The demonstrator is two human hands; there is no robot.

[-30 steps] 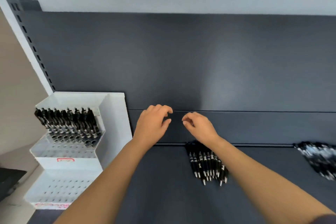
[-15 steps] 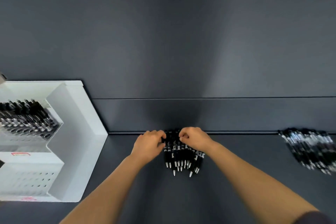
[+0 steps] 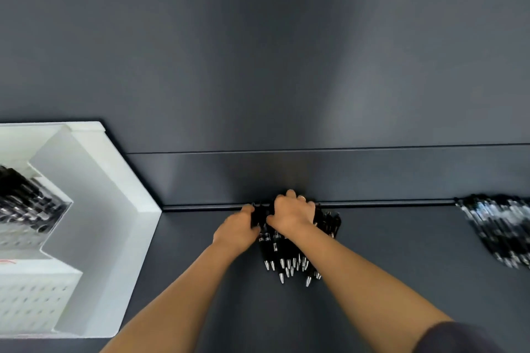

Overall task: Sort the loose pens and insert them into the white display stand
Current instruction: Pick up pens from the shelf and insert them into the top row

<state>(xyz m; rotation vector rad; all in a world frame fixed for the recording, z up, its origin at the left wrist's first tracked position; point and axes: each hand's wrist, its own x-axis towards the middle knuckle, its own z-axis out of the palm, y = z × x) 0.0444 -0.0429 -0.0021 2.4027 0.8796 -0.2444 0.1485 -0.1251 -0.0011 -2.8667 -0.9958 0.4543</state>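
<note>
Black pens (image 3: 289,255) are bunched at the shelf's (image 3: 387,252) back edge, clasped by curled fingers of left hand (image 3: 238,231) and right hand (image 3: 292,215). Gathering is judged the step in hand; next, a lift toward the white display stand (image 3: 114,209), left edge, is needed.

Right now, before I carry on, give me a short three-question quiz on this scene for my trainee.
1. True or false: the left-hand grip and the right-hand grip both hold the middle bundle of black silver-tipped pens.
2. The white perforated plastic display stand is on which side of that bundle? A left, B right, C nearer the camera.
3. Fill in: the second heap of black pens lies at the dark grey shelf's far ___.
Key: 1 true; 2 A; 3 right.
</note>
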